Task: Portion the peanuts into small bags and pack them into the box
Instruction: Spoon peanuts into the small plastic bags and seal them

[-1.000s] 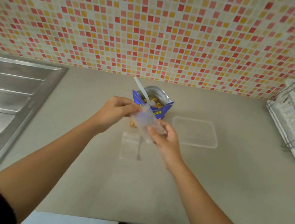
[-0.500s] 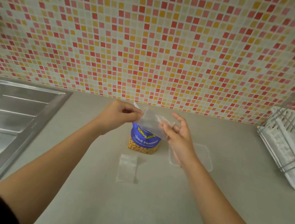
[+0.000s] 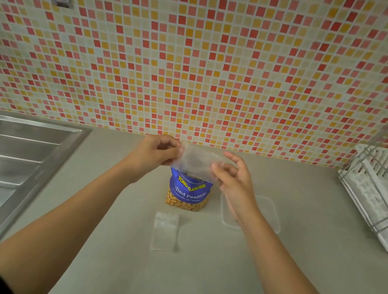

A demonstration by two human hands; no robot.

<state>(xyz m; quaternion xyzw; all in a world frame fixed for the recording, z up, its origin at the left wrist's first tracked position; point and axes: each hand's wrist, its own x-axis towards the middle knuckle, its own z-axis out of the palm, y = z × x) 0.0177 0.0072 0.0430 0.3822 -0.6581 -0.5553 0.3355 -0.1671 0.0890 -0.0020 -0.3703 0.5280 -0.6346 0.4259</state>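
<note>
Left hand and right hand each pinch an edge of the small bag above the peanut packet; pulling its mouth apart gently should open it without tearing.

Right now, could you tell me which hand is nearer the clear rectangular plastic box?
Right. The right hand is raised by the left edge of the clear rectangular plastic box in view; the left hand is beyond the blue peanut packet from it.
</note>
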